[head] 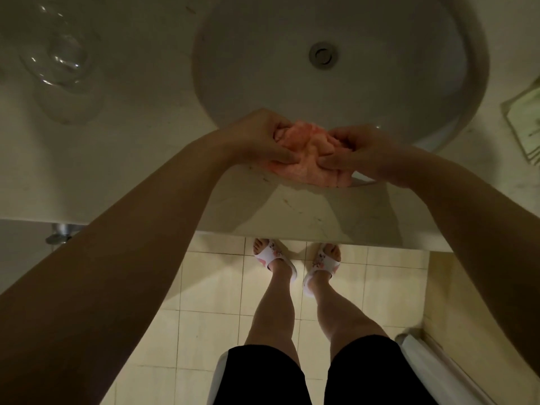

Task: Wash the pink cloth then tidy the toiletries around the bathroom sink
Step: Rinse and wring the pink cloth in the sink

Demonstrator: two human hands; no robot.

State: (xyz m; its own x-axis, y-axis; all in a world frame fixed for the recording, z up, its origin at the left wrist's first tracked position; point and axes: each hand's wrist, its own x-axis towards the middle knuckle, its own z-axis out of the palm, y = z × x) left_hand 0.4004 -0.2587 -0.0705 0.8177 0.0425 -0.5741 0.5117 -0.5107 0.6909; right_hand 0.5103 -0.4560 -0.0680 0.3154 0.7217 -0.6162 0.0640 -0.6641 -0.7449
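Gripping the bunched, soft pink cloth [304,154] from both sides: left hand [257,135] curling round one end, thumb pressing into the folds, right hand [371,153] pinching the other end, thumb likewise digging in. Both grips clamped on the fabric, neither one apart or idle. Meeting thumb to thumb over the middle of the wad, most likely for rubbing or wringing the fabric against itself. Hanging just at the near lip of the white oval ceramic basin [233,68], partly over the pale marbled stone desk [146,156], probably so any drips fall into the bowl rather than onto the floor; no running water showing, and wetness of the cloth hard to judge in this dim light.

Beyond the grip, towards the far side of the bowl, sitting dry-looking: the round metal drain [323,54]. Off to the left-hand side of the grip, well apart, standing on the desk: a clear drinking glass [62,57], seen from above. Off to the right-hand side, well apart at the edge of view, lying flat: a pale green printed paper packet [526,124], lettering present but too small and dark for reading. No brand or label legible anywhere else.

Washing step seemingly under way; tidying of toiletries not yet begun.
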